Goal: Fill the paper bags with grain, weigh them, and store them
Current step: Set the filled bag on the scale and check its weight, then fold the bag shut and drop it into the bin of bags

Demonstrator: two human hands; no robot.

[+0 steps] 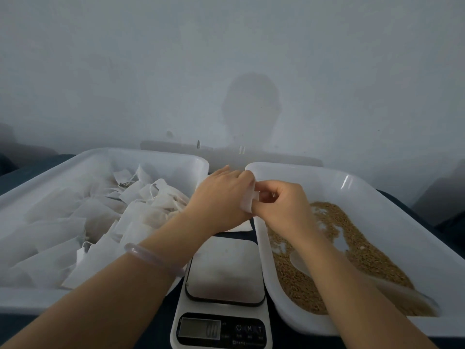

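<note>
Paper bag (pixel 247 200), small and white, is held in the air above the far end of the scale (pixel 224 293), caught between both hands. The left hand (pixel 219 195) reaches in from the scale's left side with its fingers curled over the bag's far edge. The right hand (pixel 281 205) comes from the scale's right side and pinches the bag's near edge between thumb and curled fingers. A pale bracelet (pixel 153 260) sits on the left wrist.

Just beyond the scale's platform, under the hands, a flat white piece (pixel 241 226) lies on the dark surface. The scale's display is at its near end, its digits too blurred to read.

Left of the scale stands a white tray (pixel 156 154) heaped with more bags (pixel 100 222). Right of the scale a second white tray (pixel 352 182) holds brown grain (pixel 357 238), with a white spoon (pixel 299 260) lying in it, partly behind the right forearm.
</note>
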